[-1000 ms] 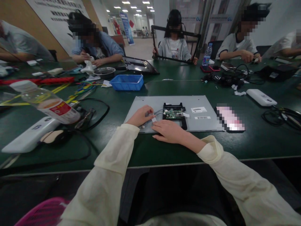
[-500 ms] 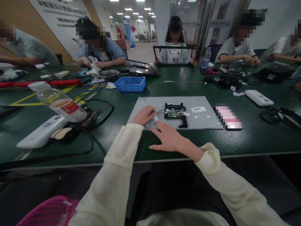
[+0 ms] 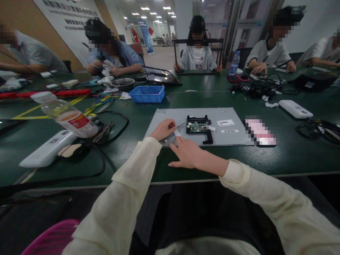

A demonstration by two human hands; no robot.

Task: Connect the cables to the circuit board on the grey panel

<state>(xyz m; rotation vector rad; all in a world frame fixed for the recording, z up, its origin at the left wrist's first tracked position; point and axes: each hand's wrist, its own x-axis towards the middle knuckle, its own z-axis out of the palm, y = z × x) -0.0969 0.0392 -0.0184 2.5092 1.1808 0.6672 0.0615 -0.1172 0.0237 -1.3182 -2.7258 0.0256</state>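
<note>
In front of me a grey metal panel point(image 3: 170, 115) lies flat on the table. A black plastic bracket point(image 3: 208, 138) and a green circuit board point(image 3: 199, 126) sit on it. Grey cables point(image 3: 181, 126) run from the board toward my left hand point(image 3: 162, 130). That hand rests on the panel's left part, its fingers curled together; what is inside them is hidden. A white strip point(image 3: 176, 132) lies between the fingertips of both hands. My right hand point(image 3: 187, 152) is at the panel's front edge, thumb and fingers spread, its fingertips by the strip.
A pink-screened phone point(image 3: 260, 131) touches the panel's right side. Beyond stands a blue bin point(image 3: 147, 94). To the left, a drink bottle point(image 3: 66, 115) leans over a white device point(image 3: 49, 150) and black straps. Several people sit around the table; one holds a black frame point(image 3: 198, 41).
My hands have hardly moved, and the white strip stays between them. My right forearm has shifted slightly. Across the table, the person's black frame is tilted more upright.
</note>
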